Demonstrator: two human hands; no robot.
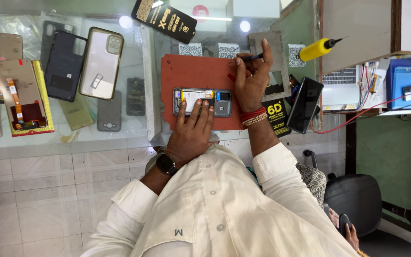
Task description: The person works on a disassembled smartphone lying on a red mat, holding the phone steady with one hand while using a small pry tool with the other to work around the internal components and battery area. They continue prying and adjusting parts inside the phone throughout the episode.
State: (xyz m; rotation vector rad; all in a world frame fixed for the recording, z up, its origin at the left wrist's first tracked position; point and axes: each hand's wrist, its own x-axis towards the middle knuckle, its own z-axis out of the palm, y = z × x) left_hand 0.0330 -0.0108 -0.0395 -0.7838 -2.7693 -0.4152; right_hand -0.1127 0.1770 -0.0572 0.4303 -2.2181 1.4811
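Opened phone [202, 101] on red mat [191, 71], both hands engaged.

Left hand [192, 131] laid over phone's near edge, fingers spread flat on exposed interior, wristwatch [166, 163] on wrist. Right hand [251, 81] just beside phone's right end, fingers pinched on thin dark tool [246, 58], red thread band at wrist. Mat resting on glass worktop [120, 138]. Further left on worktop: phone back covers [102, 62] and detached screen with flex cable [21, 97]. Yellow-handled tool [317, 49] to right, well apart.
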